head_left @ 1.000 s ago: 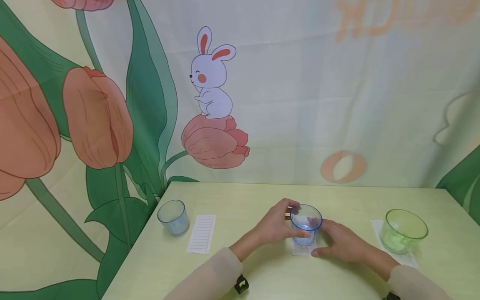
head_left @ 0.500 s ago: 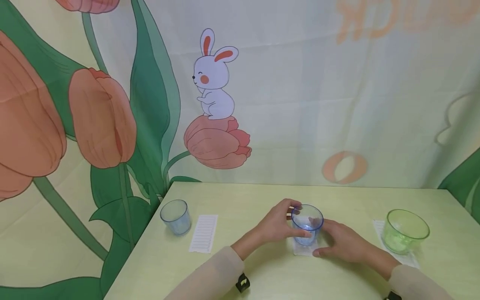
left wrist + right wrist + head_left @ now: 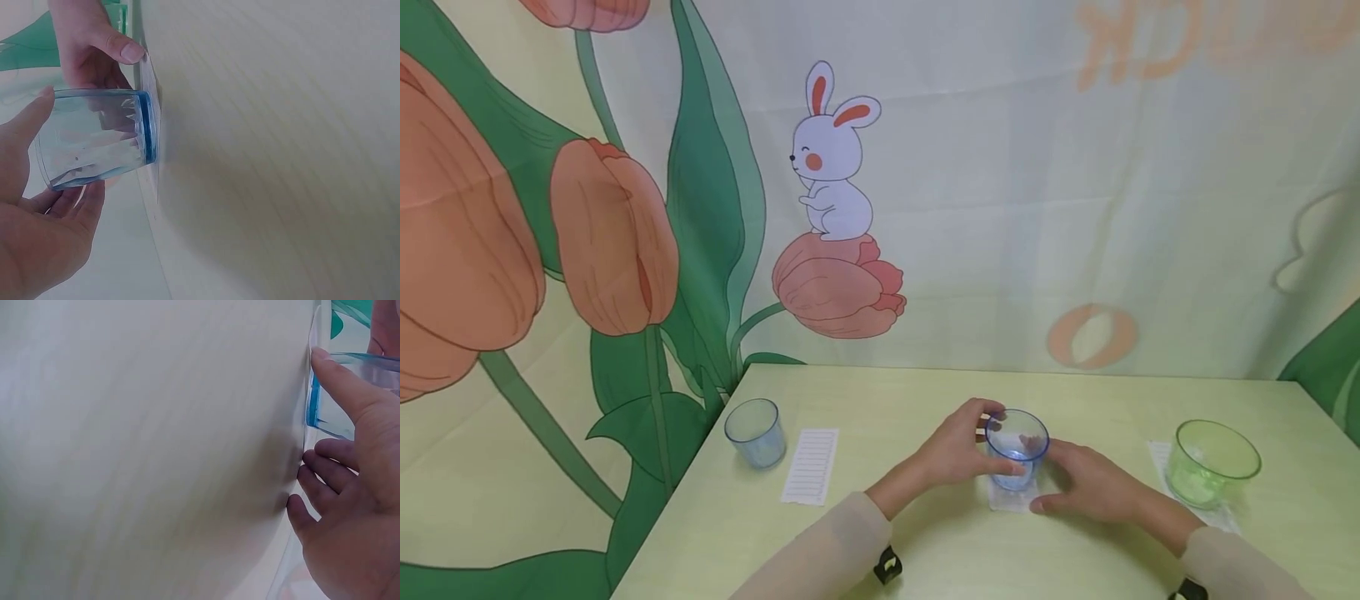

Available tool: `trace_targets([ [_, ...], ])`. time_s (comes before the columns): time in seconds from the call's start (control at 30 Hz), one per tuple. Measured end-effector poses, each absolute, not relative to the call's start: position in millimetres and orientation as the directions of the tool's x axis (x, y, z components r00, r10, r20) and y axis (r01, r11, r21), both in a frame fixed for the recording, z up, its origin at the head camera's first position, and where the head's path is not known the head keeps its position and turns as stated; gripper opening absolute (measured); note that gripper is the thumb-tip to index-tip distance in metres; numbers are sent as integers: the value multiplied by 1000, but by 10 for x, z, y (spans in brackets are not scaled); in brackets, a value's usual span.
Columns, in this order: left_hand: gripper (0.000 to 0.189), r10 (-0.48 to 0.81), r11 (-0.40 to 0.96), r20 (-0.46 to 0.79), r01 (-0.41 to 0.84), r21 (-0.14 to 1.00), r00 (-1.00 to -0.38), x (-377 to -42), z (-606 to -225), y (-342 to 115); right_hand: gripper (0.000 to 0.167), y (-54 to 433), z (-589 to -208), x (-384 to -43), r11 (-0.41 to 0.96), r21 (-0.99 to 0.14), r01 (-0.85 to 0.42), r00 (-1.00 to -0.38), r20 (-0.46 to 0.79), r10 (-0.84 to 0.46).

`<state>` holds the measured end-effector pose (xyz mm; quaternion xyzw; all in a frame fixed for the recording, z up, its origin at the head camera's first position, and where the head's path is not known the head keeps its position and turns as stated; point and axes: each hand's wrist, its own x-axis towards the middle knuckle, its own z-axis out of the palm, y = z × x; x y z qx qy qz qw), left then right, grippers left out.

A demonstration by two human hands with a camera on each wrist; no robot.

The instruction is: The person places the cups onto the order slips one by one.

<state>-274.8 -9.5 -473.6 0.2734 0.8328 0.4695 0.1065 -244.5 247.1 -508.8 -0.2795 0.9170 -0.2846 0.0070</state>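
Note:
A clear blue-tinted glass cup stands upright on a white paper slip. My left hand grips the cup, its thumb across the near side and its fingers around the far side. In the left wrist view, the cup has its thick blue base right at the paper. Close beside the cup, my right hand has spread, relaxed fingers, with the thumb at the slip's near right corner. The right wrist view shows the right hand's fingertips at the tabletop and its thumb at the paper's edge.
Left on the table stands another pale blue cup, with a lined paper slip to its right. A green cup sits on a third slip at the right. Behind the table hangs a printed backdrop.
The head view has shifted slightly, so the scene sits a little farther right. Both hands and the cup hold the same positions relative to each other.

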Motion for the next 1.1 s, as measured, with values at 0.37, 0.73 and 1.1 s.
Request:
trace_targets([
  [0.37, 95, 583, 469, 52, 388, 793, -811, -2761, -4667, -143, 87, 2520, -4953, -2406, 656, -581, -482, -855, 151, -495],
  [0.73, 102, 614, 532, 111, 513, 674, -781, -2811, -4090, -454, 100, 2616, -4422, -2363, 698, -529, -483, -868, 185, -460],
  [1.1, 108, 572, 558, 195, 552, 620, -797, -2797, -3780, -930, 96, 2345, -4063, -2321, 664, -517, -540, -839, 261, -478],
])
